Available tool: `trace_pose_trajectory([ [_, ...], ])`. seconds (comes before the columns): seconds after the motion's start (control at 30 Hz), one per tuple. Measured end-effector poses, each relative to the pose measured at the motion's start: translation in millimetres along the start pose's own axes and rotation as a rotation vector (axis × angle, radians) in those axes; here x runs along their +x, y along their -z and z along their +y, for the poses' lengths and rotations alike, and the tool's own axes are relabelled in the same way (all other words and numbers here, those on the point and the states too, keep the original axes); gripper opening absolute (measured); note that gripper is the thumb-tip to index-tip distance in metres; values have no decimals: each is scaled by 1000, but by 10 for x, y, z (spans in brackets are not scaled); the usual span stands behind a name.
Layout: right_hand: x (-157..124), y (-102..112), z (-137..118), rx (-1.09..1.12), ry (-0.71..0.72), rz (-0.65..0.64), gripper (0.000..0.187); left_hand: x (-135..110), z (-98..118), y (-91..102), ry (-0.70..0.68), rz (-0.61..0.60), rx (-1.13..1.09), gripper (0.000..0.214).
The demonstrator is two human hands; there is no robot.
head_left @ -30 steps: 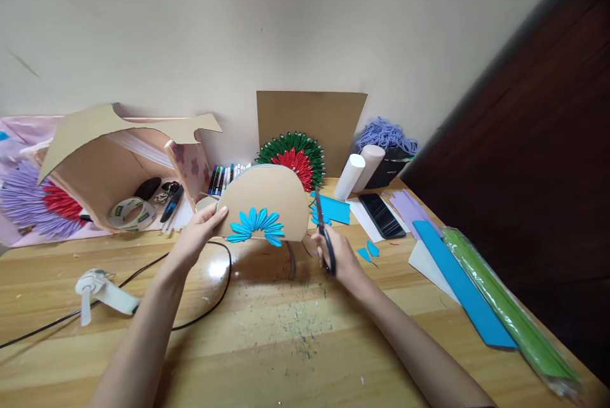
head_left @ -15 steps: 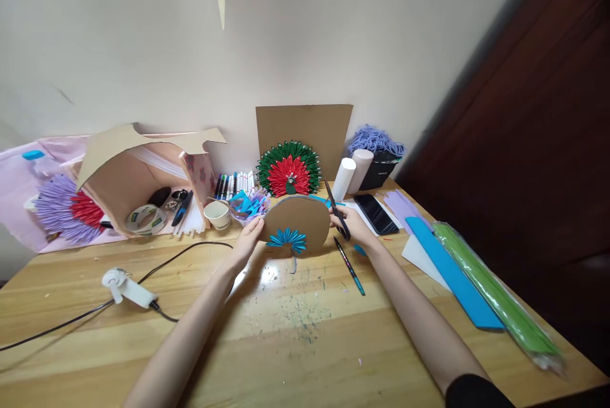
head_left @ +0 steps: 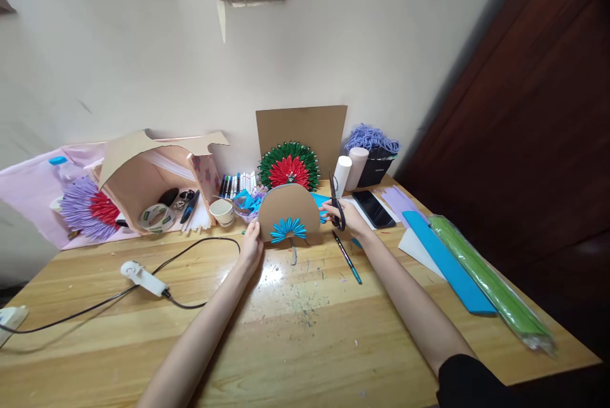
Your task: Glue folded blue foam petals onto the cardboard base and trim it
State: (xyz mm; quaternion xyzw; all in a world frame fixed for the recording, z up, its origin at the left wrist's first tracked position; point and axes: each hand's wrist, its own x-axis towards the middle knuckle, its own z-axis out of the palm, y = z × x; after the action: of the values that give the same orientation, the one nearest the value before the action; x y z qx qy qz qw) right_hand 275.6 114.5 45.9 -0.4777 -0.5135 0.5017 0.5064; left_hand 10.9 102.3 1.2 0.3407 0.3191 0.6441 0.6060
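Note:
My left hand (head_left: 250, 248) is closed on the lower left edge of a rounded brown cardboard piece (head_left: 288, 204), held upright above the table. A fan of folded blue strips (head_left: 288, 229) sits low on its face, with a thin grey stem-like strip below. In my right hand (head_left: 350, 216) are black-handled scissors (head_left: 338, 214), blades pointing up. The fingertips of that hand are close to the cardboard's right edge, by some blue paper (head_left: 323, 199); whether they touch it is unclear. A teal-ended pen (head_left: 347, 260) lies just below on the table.
Behind stands a green and red fan craft (head_left: 289, 166) against a cardboard sheet (head_left: 305, 122). A paper cup (head_left: 222, 211) and markers (head_left: 238, 183) are left of it. A phone (head_left: 374, 209), blue sheet (head_left: 448, 262) and green pack (head_left: 486, 274) lie right. A power cord (head_left: 190, 246) crosses the left.
The view has shifted, showing more of the wall frames. The scissors now point more nearly straight up. My right fingers have stretched leftward toward the cardboard's edge and the blue paper.

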Motion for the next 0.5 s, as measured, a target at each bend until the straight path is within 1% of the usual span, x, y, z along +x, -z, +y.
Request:
trace_pose_trajectory([
  [0.13,4,8,29,-34,-2,-19,33,20,6,4,34,5,-56,27],
  [0.3,1,-42,72,-59,5,26,34,-13,61,-15,99,-36,-61,25],
  [0.4,-21,-38,17,-66,0,44,34,-33,171,-39,160,-83,-4,29],
  [0.5,-59,-14,-92,-73,-8,42,35,-31,352,-77,215,-136,122,28],
])
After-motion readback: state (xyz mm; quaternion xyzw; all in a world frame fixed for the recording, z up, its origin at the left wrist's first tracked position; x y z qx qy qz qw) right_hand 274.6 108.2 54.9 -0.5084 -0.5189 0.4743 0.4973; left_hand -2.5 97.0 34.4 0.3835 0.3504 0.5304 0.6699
